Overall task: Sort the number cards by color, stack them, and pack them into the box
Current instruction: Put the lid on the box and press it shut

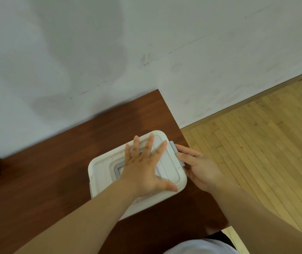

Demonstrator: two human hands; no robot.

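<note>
Closing step. White box (99, 173) near table (55, 180) right edge, lid on; cards unseen, presumably packed inside. Left hand (143, 169) flat, fingers spread, pressing lid. Right hand (199, 169) pinches grey latch (176, 153). Next: snap latch down firmly

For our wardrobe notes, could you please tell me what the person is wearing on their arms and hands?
Nothing shows: the left hand and right hand have no gloves, rings or watch, and both forearms are sleeveless to the frame edge.
</note>
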